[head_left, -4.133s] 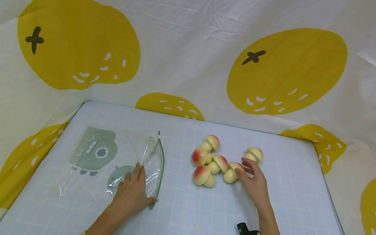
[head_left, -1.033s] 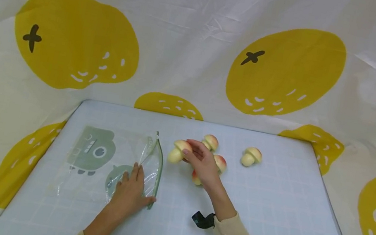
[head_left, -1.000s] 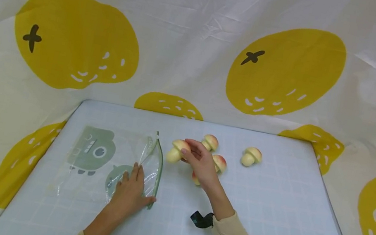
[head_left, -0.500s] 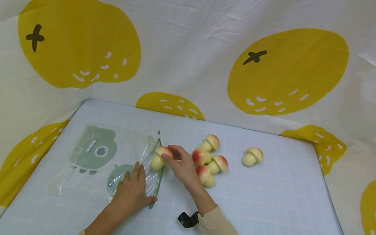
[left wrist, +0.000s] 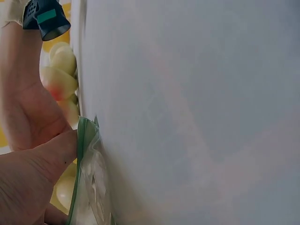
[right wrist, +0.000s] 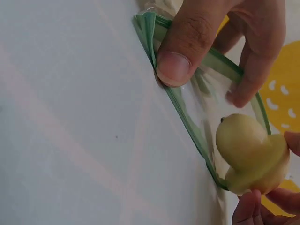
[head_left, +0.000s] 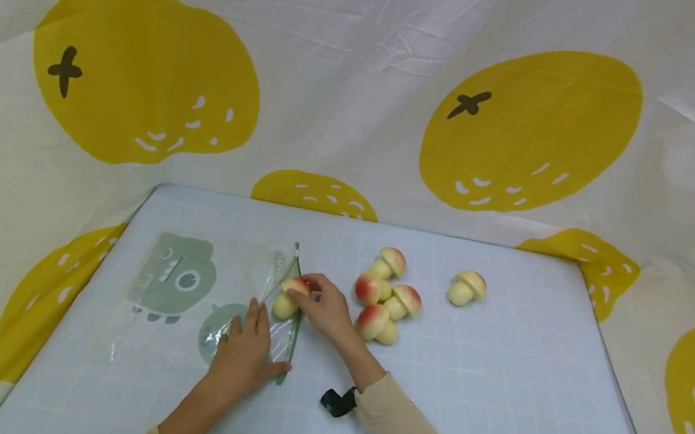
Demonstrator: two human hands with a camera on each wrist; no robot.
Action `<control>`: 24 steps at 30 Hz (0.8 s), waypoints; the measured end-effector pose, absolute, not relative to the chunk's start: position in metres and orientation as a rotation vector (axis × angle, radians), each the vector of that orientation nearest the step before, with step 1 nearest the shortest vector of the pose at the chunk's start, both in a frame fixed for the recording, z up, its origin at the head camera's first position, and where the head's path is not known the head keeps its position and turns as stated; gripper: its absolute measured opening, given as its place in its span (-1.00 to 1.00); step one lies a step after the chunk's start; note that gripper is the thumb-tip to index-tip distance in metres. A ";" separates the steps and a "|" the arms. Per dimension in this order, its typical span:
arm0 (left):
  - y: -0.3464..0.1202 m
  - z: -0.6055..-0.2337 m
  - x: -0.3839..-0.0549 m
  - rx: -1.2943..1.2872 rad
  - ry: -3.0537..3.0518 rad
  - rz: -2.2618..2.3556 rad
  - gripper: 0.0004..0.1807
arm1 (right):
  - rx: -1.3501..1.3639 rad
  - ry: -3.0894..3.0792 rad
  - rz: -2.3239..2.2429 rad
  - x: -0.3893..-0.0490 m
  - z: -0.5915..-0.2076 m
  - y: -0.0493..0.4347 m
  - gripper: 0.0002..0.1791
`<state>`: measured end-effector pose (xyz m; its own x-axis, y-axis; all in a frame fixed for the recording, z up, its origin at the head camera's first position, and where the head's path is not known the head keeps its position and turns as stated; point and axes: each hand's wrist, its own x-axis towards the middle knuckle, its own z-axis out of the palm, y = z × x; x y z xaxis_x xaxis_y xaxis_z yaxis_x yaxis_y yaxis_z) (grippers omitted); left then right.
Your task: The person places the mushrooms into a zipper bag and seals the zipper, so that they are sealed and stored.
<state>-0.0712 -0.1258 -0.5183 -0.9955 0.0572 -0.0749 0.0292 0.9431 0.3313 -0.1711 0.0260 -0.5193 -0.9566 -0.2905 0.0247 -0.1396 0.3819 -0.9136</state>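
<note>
A clear zip bag (head_left: 188,290) with green monster prints lies flat at the left, its green-edged mouth (right wrist: 190,126) gaping toward the right. On it rests my left hand (head_left: 242,354), fingers stretched over the upper film and thumb spread to the green edge. My right hand (head_left: 327,310) pinches a toy mushroom (head_left: 285,307) by its red-tinged cap, right at the bag's mouth. Seen in the right wrist view, the mushroom's pale stem (right wrist: 239,140) points into the opening. The left wrist view has the left thumb (left wrist: 51,152) against the green rim.
Several more toy mushrooms (head_left: 404,303) sit clustered right of the bag, and a lone mushroom (head_left: 467,288) stands farther right. The table (head_left: 497,398) has a pale checked cover. A fruit-patterned cloth (head_left: 355,94) hangs behind it. Each wrist bears a black camera (head_left: 339,402).
My right hand has picked up a mushroom from the cluster's right side and carried it left to the bag's mouth. My left hand has stayed in place on the bag.
</note>
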 end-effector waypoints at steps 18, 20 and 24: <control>-0.124 -0.521 -0.067 0.135 3.105 0.452 0.28 | -0.220 2.112 -1.895 -0.166 -0.526 0.009 -0.49; -0.123 -0.520 -0.067 0.142 3.107 0.446 0.28 | -0.183 2.046 -1.936 -0.167 -0.527 0.007 -0.49; -0.123 -0.519 -0.067 0.165 3.141 0.386 0.27 | -0.210 1.901 -2.041 -0.170 -0.528 0.002 -0.48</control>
<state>-0.0671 -0.1231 -0.5185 -0.9942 0.0997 0.0403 0.1065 0.9649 0.2401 -0.1702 0.0025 -0.5282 -0.9303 -0.3455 -0.1234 0.1476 -0.0447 -0.9880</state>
